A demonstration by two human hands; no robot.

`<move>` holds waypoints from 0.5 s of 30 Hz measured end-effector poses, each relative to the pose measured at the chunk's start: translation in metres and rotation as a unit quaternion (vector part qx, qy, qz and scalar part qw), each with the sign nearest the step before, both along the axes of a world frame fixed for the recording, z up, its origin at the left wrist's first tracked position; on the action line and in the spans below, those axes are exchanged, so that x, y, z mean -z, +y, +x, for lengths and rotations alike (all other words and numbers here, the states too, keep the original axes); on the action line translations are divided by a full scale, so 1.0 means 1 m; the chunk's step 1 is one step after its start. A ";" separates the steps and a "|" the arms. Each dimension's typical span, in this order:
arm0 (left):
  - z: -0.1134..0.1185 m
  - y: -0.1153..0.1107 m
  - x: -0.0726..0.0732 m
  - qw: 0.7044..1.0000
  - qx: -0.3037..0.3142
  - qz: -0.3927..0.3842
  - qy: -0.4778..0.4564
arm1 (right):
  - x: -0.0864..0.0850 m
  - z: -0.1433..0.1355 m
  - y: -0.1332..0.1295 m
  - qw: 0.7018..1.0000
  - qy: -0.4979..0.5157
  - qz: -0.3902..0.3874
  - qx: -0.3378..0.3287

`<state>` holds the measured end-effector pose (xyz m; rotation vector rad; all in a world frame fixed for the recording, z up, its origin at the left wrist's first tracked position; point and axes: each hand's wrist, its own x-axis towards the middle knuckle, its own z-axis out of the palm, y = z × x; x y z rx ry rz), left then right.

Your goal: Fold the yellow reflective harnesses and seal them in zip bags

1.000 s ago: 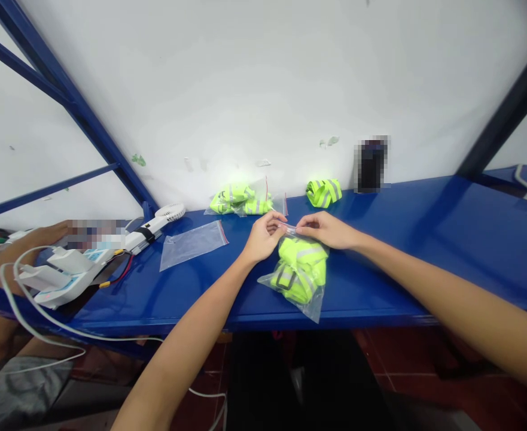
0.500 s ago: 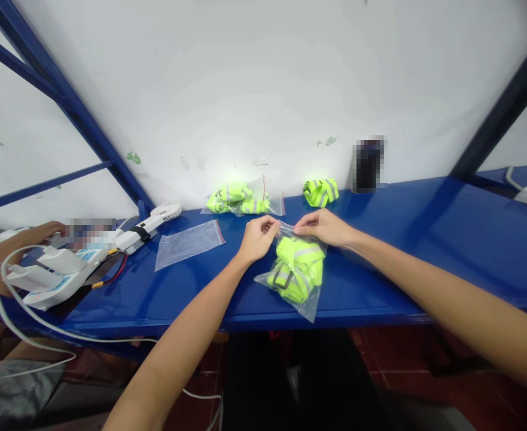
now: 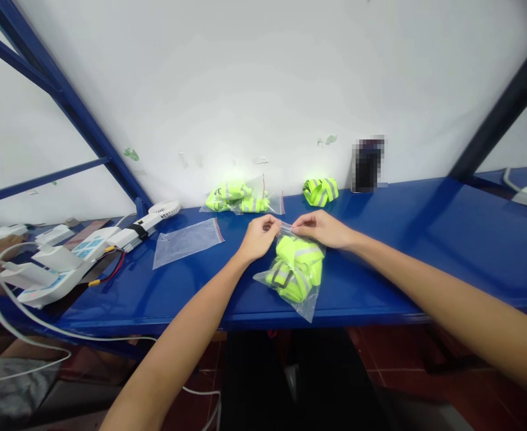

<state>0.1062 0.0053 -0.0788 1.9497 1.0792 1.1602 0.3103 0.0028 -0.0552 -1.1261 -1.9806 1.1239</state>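
Both hands, left (image 3: pixel 258 237) and right (image 3: pixel 320 228), pinching the bagged vest's (image 3: pixel 294 274) top edge, bag below them.

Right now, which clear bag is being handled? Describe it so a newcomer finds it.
On the blue metal shelf, near its front edge at centre, lies a clear plastic zip bag stuffed with neon-yellow reflective fabric. Unlike the other bags, the left hand and right hand pinch its top.

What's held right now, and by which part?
Both hands, left hand and right hand, pinch the top opening edge of the clear bag holding a folded neon vest.
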 end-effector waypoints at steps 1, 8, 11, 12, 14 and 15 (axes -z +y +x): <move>0.000 0.000 0.001 1.000 0.012 -0.006 -0.001 | 0.001 0.000 0.000 1.000 0.002 -0.002 0.006; -0.001 0.001 0.002 0.999 0.049 -0.005 -0.008 | 0.002 -0.001 0.001 0.998 0.031 -0.039 0.040; -0.001 0.001 0.001 0.999 0.048 -0.005 -0.011 | -0.001 -0.001 0.000 0.998 0.022 -0.039 0.050; -0.001 0.001 0.001 0.999 0.049 -0.004 -0.011 | -0.001 -0.001 0.000 0.998 0.020 -0.037 0.050; -0.001 0.001 0.001 0.998 0.055 -0.002 -0.013 | -0.003 -0.001 -0.001 0.998 0.019 -0.032 0.051; -0.001 0.001 0.001 0.998 0.059 -0.002 -0.014 | -0.003 -0.001 -0.001 0.998 0.019 -0.033 0.053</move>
